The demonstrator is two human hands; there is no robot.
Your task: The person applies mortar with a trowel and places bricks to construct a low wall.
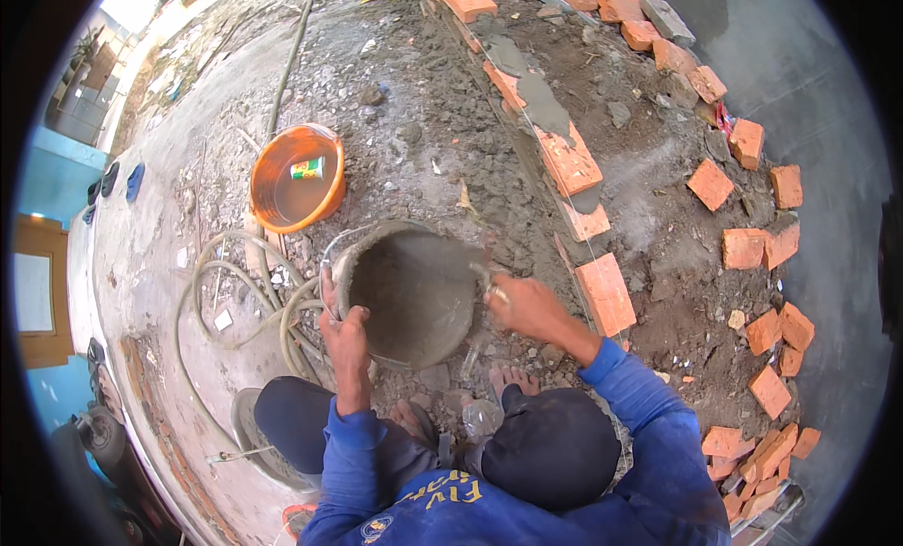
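Between my knees stands a grey bucket [435, 341] with wet grey mortar [395, 278] inside. My left hand [344, 347] is closed on its left rim, thumb toward the inside, near the wire handle. At the opposite rim, my right hand [525, 307] is closed round a tool that looks like a trowel [486, 281]; its mortar-coloured blade is blurred and hard to tell from the bucket's contents. To the right runs a low course of orange bricks [605, 292] under a taut string, with grey mortar [531, 80] spread on its farther part.
An orange basin [329, 203] of murky water holds a small green-and-yellow container [308, 168]. A coiled hose [193, 306] lies left of the bucket. Loose bricks [710, 184] are scattered beyond the course. A clear plastic bottle [482, 417] lies by my feet, another bucket [246, 419] by my left knee.
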